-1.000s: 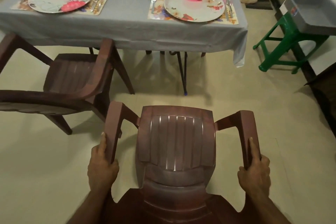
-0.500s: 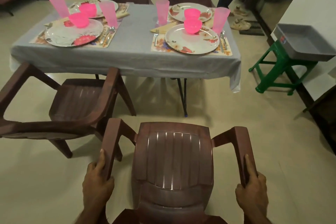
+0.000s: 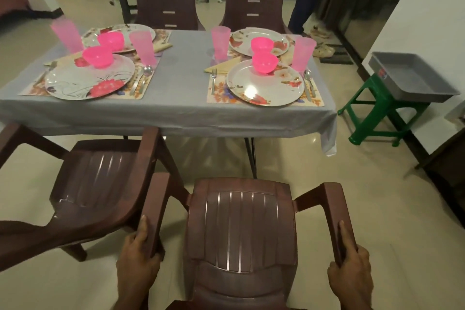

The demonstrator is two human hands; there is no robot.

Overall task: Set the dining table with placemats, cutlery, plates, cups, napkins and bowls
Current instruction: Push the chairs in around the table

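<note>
A brown plastic armchair stands right in front of me, facing the table. My left hand grips its left armrest and my right hand grips its right armrest. Beyond it, the table in a grey cloth carries floral placemats, floral plates, pink bowls, pink cups, folded napkins, forks and spoons at several places.
A second brown armchair stands to my left, close against the held one. Two more chairs face me across the table. A green stool with a grey tray is at right. A person's legs show at the back right.
My view has tilted up and drawn nearer, so the whole table and far chairs now show. Both hands keep their grip on the armrests, and the chair sits closer to the table.
</note>
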